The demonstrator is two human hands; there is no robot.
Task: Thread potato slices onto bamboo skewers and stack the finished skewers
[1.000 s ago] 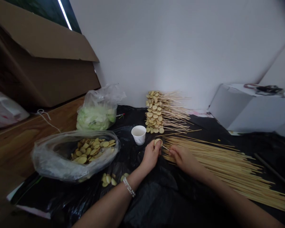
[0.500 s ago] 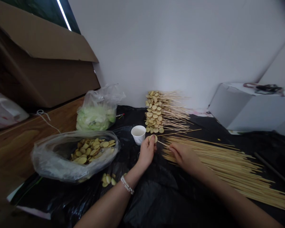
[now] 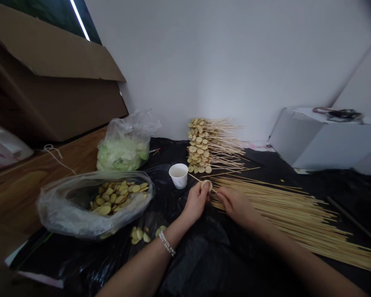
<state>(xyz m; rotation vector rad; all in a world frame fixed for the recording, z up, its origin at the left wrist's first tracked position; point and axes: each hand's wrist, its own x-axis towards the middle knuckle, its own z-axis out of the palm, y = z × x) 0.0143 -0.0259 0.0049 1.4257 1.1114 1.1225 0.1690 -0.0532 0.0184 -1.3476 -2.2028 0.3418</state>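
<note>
Pinched between the fingers of my left hand (image 3: pixel 197 202) is a round pale slice (image 3: pixel 207 185). A thin wooden skewer (image 3: pixel 195 177) passes through it, its tip sticking out on the left near a white paper cup (image 3: pixel 179 176). My right hand (image 3: pixel 236 205) is closed on the skewer's other end, close to the slice. Many loose skewers (image 3: pixel 284 214) lie under and right of my right hand. Behind the hands, filled skewers (image 3: pixel 199 150) are stacked with their slices at the left. An open plastic bag (image 3: pixel 68 220) of slices is on the left.
A few loose slices (image 3: pixel 139 234) lie on the black plastic sheet (image 3: pixel 200 255) left of my left forearm. A clear bag of pale green pieces (image 3: pixel 123 152) stands behind. A cardboard box (image 3: pixel 80 99) is back left, a white box (image 3: pixel 324 144) back right.
The skewer has gone through the slice and now sticks out beyond it on the left. My right hand has come closer to my left hand. The view has shifted slightly.
</note>
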